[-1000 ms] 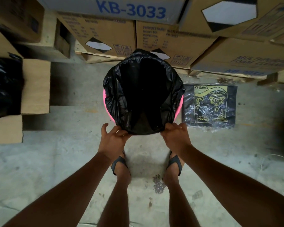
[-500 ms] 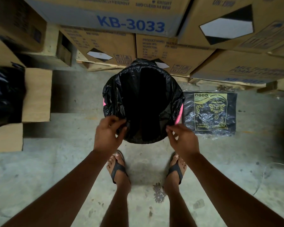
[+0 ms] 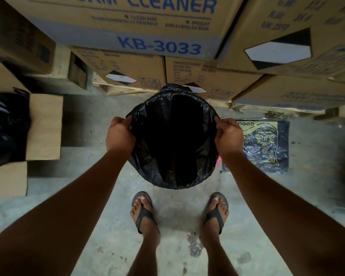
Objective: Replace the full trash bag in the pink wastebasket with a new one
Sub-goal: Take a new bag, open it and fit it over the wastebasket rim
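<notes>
A new black trash bag (image 3: 172, 172) lines the pink wastebasket (image 3: 218, 163), which stands on the concrete floor in front of my feet. The bag covers nearly the whole basket; only a thin pink sliver shows at its right side. My left hand (image 3: 120, 136) pinches the bag's edge at the left rim. My right hand (image 3: 228, 137) pinches the bag's edge at the right rim. The bag's mouth is open and dark inside. A full black trash bag (image 3: 6, 128) sits at the far left inside an open cardboard box (image 3: 44, 126).
Stacked cardboard cartons (image 3: 157, 34) marked KB-3033 stand on wooden pallets right behind the basket. A flat pack of black bags (image 3: 264, 144) with a gold label lies on the floor to the right. My sandalled feet (image 3: 143, 214) are just in front of the basket.
My hands moved from the near rim of the bag outward and up to its left and right sides. The bag now covers more of the pink rim. The camera tilted closer.
</notes>
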Demonstrator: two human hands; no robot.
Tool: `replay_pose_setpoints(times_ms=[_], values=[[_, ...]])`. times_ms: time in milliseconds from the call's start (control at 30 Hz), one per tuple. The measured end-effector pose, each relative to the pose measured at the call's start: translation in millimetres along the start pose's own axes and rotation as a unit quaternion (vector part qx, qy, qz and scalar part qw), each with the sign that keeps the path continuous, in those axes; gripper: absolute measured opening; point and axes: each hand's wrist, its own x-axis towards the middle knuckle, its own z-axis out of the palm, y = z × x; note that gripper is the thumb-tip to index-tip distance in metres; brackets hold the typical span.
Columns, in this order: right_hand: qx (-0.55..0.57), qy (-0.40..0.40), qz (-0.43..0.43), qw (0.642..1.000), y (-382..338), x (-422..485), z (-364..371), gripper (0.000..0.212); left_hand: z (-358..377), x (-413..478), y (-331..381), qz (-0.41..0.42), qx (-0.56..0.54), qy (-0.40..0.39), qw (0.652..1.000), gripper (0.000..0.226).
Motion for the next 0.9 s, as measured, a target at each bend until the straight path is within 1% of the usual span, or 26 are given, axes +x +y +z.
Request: replay_pose_setpoints(times_ms=[100,167,233,267,333,400,433,467,533,600,633,667,700,733,800,900], values=[[0.046,0.028,-0.002,0.999,2.8,-0.9,-2.8,0.043,0.9,0.7,-19.5,0.015,-0.068,0.020,0.997,0.040],[0.087,0.046,0.011,0.995,6.5,-2.3,-4.3,0.036,3.7,1.5,-28.5,0.018,-0.071,0.024,0.997,0.042],[0.144,0.049,0.055,0.987,12.6,-1.0,-5.2,0.027,6.7,2.8,-34.5,0.021,-0.060,0.024,0.998,0.045],[0.173,0.042,0.089,0.980,15.9,0.4,-5.2,0.025,8.5,3.2,-35.1,0.007,-0.070,0.021,0.997,0.042],[0.201,0.029,0.141,0.969,21.0,3.1,-3.8,0.021,12.2,3.3,-31.9,-0.055,-0.125,0.013,0.991,0.022],[0.171,0.031,0.146,0.974,22.3,5.1,-1.9,0.017,19.8,5.4,-33.6,-0.108,-0.157,0.004,0.982,0.019],[0.149,0.030,0.139,0.979,23.0,6.4,-1.7,0.016,22.0,5.8,-36.8,-0.118,-0.156,0.006,0.981,0.020],[0.135,0.028,0.132,0.982,22.8,6.9,-2.2,0.016,22.4,5.5,-41.1,-0.113,-0.149,0.014,0.982,0.025],[0.123,0.032,0.109,0.986,23.7,5.7,-5.6,0.017,17.8,1.7,-48.1,-0.073,-0.140,0.041,0.987,0.031],[0.104,0.050,0.046,0.992,24.2,-1.9,-10.8,0.021,10.8,-6.1,-47.9,-0.008,-0.138,0.071,0.988,0.031],[0.089,0.057,0.009,0.994,23.3,-9.4,-13.3,0.023,8.9,-12.1,-46.0,0.033,-0.121,0.073,0.989,0.032],[0.074,0.058,-0.018,0.995,22.6,-18.7,-14.3,0.024,8.6,-19.7,-43.5,0.074,-0.085,0.066,0.991,0.035],[0.062,0.052,-0.025,0.996,19.3,-30.5,-14.8,0.024,10.1,-27.7,-41.7,0.109,-0.031,0.053,0.992,0.039],[0.060,0.041,-0.013,0.997,14.9,-43.8,-14.8,0.025,13.5,-36.1,-40.8,0.134,0.022,0.037,0.990,0.044],[0.073,0.019,0.024,0.997,5.5,-69.6,-12.5,0.032,21.2,-54.7,-37.2,0.132,0.080,-0.012,0.988,0.055],[0.073,0.005,0.052,0.996,-5.5,-92.2,-8.6,0.036,34.8,-77.2,-30.8,0.093,0.091,-0.101,0.986,0.066]])
